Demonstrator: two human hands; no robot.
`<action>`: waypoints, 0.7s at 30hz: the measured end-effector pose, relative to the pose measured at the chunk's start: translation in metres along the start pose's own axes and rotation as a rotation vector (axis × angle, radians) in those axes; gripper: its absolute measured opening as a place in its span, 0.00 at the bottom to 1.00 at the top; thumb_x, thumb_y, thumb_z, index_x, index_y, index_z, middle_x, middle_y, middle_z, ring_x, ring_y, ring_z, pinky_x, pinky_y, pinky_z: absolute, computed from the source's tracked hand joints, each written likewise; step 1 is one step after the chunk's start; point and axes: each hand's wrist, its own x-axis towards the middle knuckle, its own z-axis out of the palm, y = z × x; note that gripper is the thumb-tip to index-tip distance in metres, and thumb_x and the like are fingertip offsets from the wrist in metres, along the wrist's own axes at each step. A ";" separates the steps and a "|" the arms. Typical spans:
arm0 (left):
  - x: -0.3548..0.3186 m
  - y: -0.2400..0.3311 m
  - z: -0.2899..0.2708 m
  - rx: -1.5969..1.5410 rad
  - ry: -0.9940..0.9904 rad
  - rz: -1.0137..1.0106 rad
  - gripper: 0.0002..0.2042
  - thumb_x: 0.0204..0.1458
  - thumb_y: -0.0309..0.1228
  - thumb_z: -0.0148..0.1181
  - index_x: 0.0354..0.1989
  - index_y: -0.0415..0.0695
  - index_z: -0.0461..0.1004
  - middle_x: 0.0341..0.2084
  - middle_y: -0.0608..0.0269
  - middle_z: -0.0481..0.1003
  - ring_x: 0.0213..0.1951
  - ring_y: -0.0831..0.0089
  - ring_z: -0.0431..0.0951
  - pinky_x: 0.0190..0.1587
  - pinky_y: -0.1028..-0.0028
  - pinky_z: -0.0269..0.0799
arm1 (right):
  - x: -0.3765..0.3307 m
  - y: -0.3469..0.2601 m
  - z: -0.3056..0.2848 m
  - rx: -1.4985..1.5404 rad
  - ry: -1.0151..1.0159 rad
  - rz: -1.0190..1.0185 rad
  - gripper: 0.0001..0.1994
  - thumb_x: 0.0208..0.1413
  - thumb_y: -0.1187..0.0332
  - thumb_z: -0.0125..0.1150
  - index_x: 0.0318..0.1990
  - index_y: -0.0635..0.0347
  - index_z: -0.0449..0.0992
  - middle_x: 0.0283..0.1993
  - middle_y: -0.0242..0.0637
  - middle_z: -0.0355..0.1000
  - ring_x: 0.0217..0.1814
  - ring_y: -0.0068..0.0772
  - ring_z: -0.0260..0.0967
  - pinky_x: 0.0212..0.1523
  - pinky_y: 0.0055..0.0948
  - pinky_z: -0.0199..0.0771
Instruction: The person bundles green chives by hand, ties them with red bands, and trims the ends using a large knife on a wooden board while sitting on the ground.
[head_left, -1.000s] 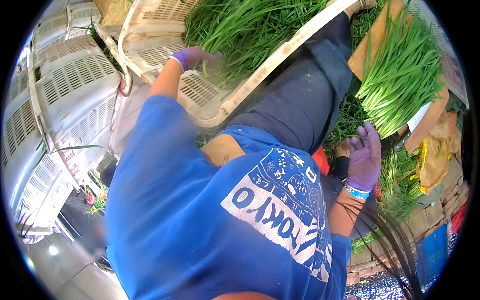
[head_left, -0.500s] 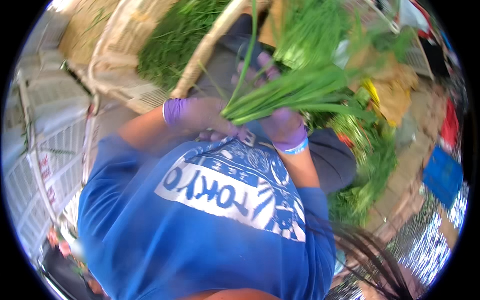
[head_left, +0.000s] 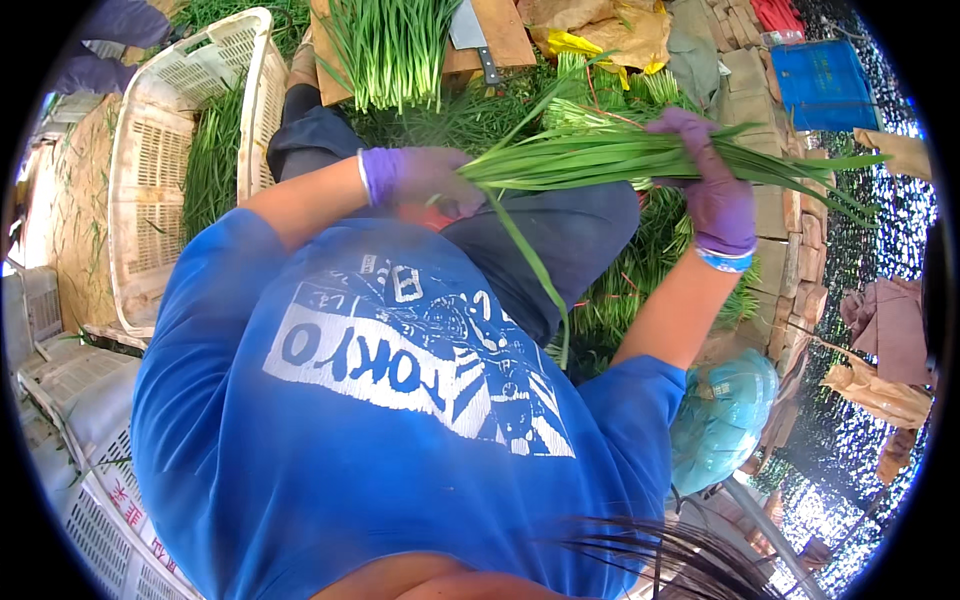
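A bunch of long flat green chives (head_left: 600,158) stretches sideways above my dark-trousered leg. My left hand (head_left: 425,182), in a purple glove and blurred, is closed around the bunch's left end. One loose leaf (head_left: 535,265) hangs down from there. Farther right, my purple-gloved right hand (head_left: 712,185) is wrapped around the leaves, whose tips stick out past it. Beneath and beyond the bunch lie bundles of chives (head_left: 570,112) with pale cut ends, some bound with red ties.
A wooden board (head_left: 505,30) at the top carries a heap of chives (head_left: 395,50) and a knife (head_left: 468,30). To the left stands a white plastic crate (head_left: 160,190) with greens inside. Brown paper (head_left: 610,25), a blue sheet (head_left: 825,85) and a teal bag (head_left: 725,420) lie right.
My right hand has moved right, away from my left, along the leaves. The bunch now lies nearly level instead of slanting up. The whole view has turned, bringing the board and knife into sight.
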 end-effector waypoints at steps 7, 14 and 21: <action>-0.001 -0.056 -0.041 -0.046 -0.073 0.086 0.11 0.48 0.35 0.52 0.25 0.38 0.70 0.18 0.62 0.69 0.24 0.74 0.71 0.29 0.76 0.67 | -0.003 -0.010 -0.093 0.120 0.330 -0.311 0.10 0.50 0.66 0.54 0.36 0.63 0.73 0.36 0.37 0.71 0.37 0.30 0.68 0.36 0.27 0.69; -0.012 0.024 -0.037 0.755 0.248 0.481 0.29 0.41 0.37 0.61 0.53 0.42 0.61 0.45 0.55 0.68 0.49 0.63 0.67 0.52 0.67 0.59 | 0.030 0.003 -0.034 -0.358 0.029 -0.621 0.09 0.51 0.67 0.53 0.31 0.63 0.76 0.31 0.32 0.73 0.33 0.23 0.67 0.38 0.25 0.66; 0.047 0.094 0.012 0.643 0.636 0.937 0.27 0.34 0.35 0.68 0.43 0.40 0.63 0.40 0.60 0.65 0.45 0.70 0.64 0.49 0.72 0.59 | 0.058 0.020 0.030 -0.608 -0.170 -0.634 0.10 0.46 0.63 0.59 0.35 0.56 0.75 0.32 0.35 0.73 0.35 0.25 0.70 0.35 0.28 0.70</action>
